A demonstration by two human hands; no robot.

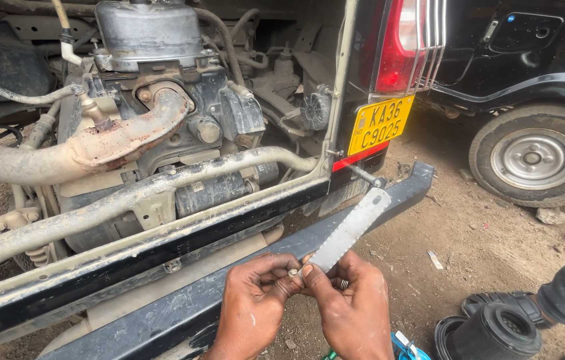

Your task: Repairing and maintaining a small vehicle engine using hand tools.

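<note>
Pinching hard now, the left hand (252, 313) has its thumb and forefinger closed on a small nut or bolt end (292, 272) right at the near end of the flat metal strip (349, 230). Right hand (356, 313) wraps its fingertips round that same near end, grip closed on the strip, which angles up and to the right toward the black bumper bar (389, 200). Both hands sit low and near, just in front of the bumper, with the open engine (156, 100) far and left. To do this well, I'd say keep the strip steady in the right hand and let only the left fingers turn, so the thread seats straight and not crossed. The fastener is tiny and the ground (482, 233) is loose dirt, so a slip would likely lose it. A black round rubber part (492, 333) lies near right
</note>
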